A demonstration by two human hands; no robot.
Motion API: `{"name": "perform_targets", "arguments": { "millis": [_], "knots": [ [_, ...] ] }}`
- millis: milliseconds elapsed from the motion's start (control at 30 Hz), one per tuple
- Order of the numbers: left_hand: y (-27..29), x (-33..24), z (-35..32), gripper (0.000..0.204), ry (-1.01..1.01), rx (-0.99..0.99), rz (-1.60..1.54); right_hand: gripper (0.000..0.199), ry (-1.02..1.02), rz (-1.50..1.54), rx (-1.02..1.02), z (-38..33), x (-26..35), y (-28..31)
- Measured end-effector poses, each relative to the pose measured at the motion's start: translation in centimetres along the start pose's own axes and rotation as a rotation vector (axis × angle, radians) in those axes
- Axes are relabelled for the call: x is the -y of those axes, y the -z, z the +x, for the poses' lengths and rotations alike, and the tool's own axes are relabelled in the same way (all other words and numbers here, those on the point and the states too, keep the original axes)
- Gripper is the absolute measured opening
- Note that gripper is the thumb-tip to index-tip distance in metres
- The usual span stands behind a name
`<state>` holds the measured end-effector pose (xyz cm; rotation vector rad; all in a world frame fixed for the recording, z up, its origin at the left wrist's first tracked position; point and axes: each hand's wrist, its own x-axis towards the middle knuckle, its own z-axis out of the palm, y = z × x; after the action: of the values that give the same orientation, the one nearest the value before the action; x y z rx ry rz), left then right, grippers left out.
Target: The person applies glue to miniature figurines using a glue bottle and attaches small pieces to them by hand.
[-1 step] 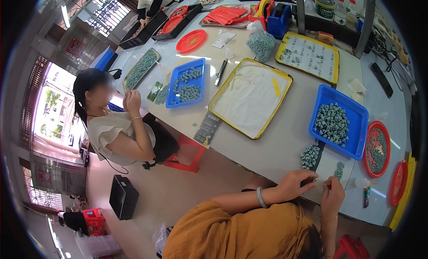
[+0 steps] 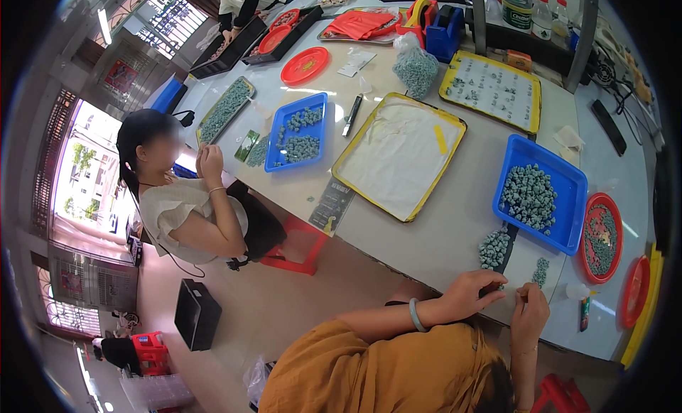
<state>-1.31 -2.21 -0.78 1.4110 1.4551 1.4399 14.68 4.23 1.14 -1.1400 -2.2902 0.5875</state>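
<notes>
Neither of my own hands is in view. Just below me a person in an orange top [image 2: 369, 370] sits at the long white table [image 2: 455, 228], seen from above with head and shoulders showing. That person's left hand [image 2: 472, 289], with a pale bangle on the wrist, rests at the table edge by a small heap of grey-green pieces [image 2: 494, 248]. The right hand [image 2: 529, 310] is beside it, fingers pinched together near a few more pieces [image 2: 541, 271]. A blue tray [image 2: 561, 171] of the same pieces stands just beyond.
A yellow-rimmed tray lined white [image 2: 398, 157], another blue tray [image 2: 298, 136] and red plates [image 2: 600, 235] are on the table. A seated person in a white top [image 2: 185, 207] works at the left edge over a red stool [image 2: 291, 257]. A black box [image 2: 195, 313] is on the floor.
</notes>
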Motion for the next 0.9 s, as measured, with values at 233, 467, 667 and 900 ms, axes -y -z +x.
{"name": "perform_targets", "arguments": {
  "millis": [233,467,667,900],
  "knots": [
    [0.1,0.0,0.2,0.023,0.009,0.007,0.001,0.011,0.054,-0.03,-0.076,-0.8,-0.6,-0.6],
    [0.0,-0.2,0.1,0.022,0.019,0.0,-0.025,0.011,0.117,0.11,0.039,0.1,-0.4,0.1],
    [-0.2,-0.2,-0.4,0.023,0.024,-0.001,-0.007,0.014,0.201,0.127,0.103,-0.2,-0.4,0.4],
    [-0.2,0.6,0.2,0.024,0.022,-0.005,0.022,0.017,0.133,0.158,-0.015,-0.4,-1.6,-1.0]
  ]
}}
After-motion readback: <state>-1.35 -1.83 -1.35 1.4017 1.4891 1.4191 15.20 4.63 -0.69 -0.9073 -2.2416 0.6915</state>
